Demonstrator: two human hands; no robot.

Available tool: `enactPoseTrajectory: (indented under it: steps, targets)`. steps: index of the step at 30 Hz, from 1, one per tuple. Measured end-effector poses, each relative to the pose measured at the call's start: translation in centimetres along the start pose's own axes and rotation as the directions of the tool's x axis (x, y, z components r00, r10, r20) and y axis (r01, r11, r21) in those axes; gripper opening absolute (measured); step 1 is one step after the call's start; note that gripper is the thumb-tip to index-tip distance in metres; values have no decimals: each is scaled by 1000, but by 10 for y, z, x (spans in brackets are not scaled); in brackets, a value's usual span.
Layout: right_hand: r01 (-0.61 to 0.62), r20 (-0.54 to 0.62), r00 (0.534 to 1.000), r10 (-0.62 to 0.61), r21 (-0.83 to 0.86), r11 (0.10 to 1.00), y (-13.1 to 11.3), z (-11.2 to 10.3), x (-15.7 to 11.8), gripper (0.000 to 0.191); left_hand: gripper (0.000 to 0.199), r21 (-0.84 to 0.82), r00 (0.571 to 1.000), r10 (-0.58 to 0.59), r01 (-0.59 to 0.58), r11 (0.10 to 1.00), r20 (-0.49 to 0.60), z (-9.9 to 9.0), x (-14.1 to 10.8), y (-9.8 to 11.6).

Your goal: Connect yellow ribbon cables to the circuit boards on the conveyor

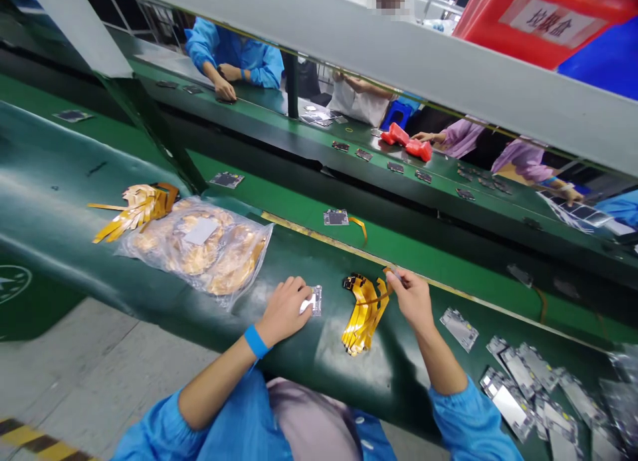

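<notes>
The left hand lies on the green tabletop, its grip narrow, thumb and fingers about the left part of a small circuit board. A blue wristband circles that wrist. The right hand pinches one end of a brown flex cable between thumb and fingertips; the strip crosses above a fanned pile of golden flex cables, which lies between the hands. To the right, loose boards with metal shields overlap in a heap, with one board just apart. To the left sit a clear plastic bag of flex cables and, touching it, a loose bundle. Beyond runs a green conveyor belt, carrying a board with a flex cable trailing from it. Farther off, a co-worker's hand touches a part on another line, near a blue sleeve
</notes>
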State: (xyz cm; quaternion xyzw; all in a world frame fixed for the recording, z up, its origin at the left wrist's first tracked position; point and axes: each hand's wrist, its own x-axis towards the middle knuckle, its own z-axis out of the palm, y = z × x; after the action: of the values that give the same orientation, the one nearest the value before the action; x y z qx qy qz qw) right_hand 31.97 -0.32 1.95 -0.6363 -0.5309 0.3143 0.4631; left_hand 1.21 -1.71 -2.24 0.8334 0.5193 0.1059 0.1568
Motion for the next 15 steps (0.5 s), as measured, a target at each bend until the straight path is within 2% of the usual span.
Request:
enactPoseTrajectory:
  steps: [3, 6, 10, 12, 15]
  targets:
    - [-36, 47, 998, 30, 119, 992, -8, 3, -4, 47, 8, 12, 999, -31, 31, 999, 11, 3, 4, 8]
    - [-125, 193, 977, 88, 185, 975, -7, 19, -12, 48, 11, 48, 998, -64, 62, 997, 30, 6, 10, 15]
    - [-168, 412, 904, 120, 84, 982, 7, 51, -24, 44, 15, 115, 995, -100, 96, 989, 31, 11, 17, 23]
    - [-134, 450, 885, 115, 9, 991, 16, 64, -28, 40, 16, 136, 994, -107, 104, 985, 19, 14, 18, 27]
    - [-68, 451, 886, 109, -106, 992, 27, 76, -33, 33, 17, 147, 992, -124, 121, 982, 9, 16, 18, 32]
